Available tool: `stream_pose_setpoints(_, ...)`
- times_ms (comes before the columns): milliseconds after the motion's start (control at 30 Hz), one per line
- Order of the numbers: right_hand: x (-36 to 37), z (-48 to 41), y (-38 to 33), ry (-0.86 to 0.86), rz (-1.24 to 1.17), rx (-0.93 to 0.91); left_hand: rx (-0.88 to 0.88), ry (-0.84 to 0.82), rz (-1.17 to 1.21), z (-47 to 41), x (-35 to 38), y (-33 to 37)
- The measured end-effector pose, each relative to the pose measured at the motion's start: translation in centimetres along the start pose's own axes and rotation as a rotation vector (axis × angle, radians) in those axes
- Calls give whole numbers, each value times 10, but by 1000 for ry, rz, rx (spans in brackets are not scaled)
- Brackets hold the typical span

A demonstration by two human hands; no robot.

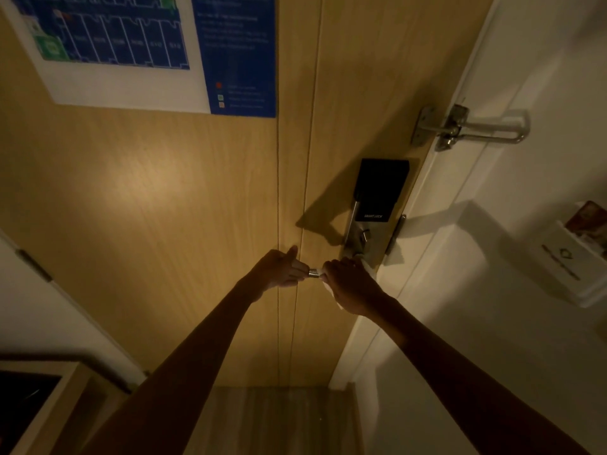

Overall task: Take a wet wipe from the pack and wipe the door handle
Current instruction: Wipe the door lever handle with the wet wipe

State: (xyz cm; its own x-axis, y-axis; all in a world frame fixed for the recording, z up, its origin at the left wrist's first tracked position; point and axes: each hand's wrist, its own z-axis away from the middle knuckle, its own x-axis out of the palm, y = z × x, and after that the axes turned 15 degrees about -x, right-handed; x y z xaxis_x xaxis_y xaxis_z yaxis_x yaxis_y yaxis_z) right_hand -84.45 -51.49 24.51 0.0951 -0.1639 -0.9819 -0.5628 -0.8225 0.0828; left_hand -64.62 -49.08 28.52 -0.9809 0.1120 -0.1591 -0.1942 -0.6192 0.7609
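The door handle (pixel 313 273) shows only as a short metal stretch between the two hands, below the lock plate (pixel 358 238). The right hand (pixel 353 285) is closed around it with the wet wipe (pixel 330 289) peeking out pale beneath the fingers. The left hand (pixel 279 269) grips the lever's free end, thumb raised. The wipe is probably limp and slippery, best bunched against the rigid metal.

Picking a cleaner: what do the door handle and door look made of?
Door handle: apparently brushed or polished metal, silvery with a bright glint between the hands. Door: wood or wood-look laminate, tan with fine vertical grain and a matte sheen; which one is unclear.
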Motion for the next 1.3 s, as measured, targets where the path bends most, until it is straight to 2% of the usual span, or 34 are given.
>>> stream_pose_setpoints(100, -2, -4, -5, -16, 27, 0, -15, -3, 18, -1, 0, 0)
stream_pose_setpoints(300, -1, -14, -9, -11, -78, -41, -14, -16, 29, -2, -1, -1)
stream_pose_setpoints(433, 3, -6, 4, -15, 14, -38, -29, -43, 45, 0, 1, 1)
stream_pose_setpoints(633, 5, -16, -4, 7, -106, -59, -4, -2, 33, -3, 1, 2)
stream_pose_setpoints(733, 1, 3, 6, 14, 3, -52, 0, 6, 21, -4, 1, 4)
stream_pose_setpoints(933, -7, 33, 23, 175, 342, -63, -10, 32, 2, -5, 2, 4)
stream_pose_setpoints(1133, 16, 9, -6, 171, 205, 91, -63, 24, 55, -7, 4, 12)
stream_pose_setpoints(1300, 21, -5, -16, 203, 201, 81, -118, 18, 82, 0, 8, 17)
